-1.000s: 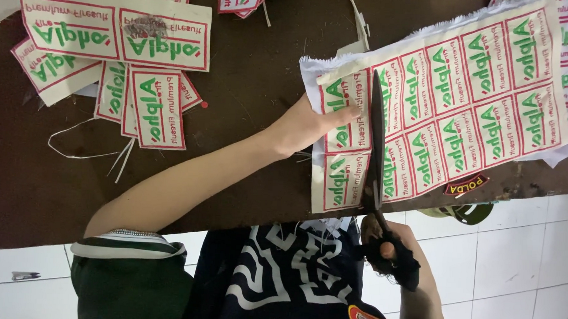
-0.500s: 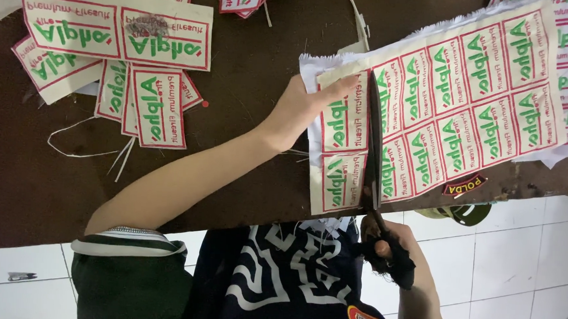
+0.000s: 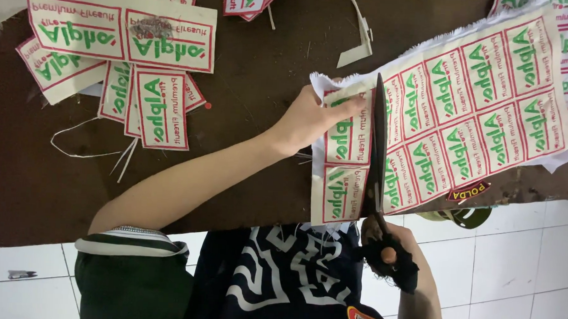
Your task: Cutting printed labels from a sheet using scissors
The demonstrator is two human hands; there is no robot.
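Lying across the right part of the dark brown wooden tabletop (image 3: 253,127), a white woven fabric sheet printed with rows of red-bordered green-lettered labels (image 3: 462,115) is pinned flat at its frayed near-left corner by the left hand (image 3: 314,119), fingers spread open on the cloth. Long black-handled scissors (image 3: 378,163) are gripped in the closed right hand (image 3: 391,254) just off the table edge, the blades laid along a gap between label columns. Cut rectangular labels (image 3: 154,104) are piled well apart at the upper left, beside loose white threads (image 3: 89,149). A white offcut strip (image 3: 360,42) is seen above the sheet.
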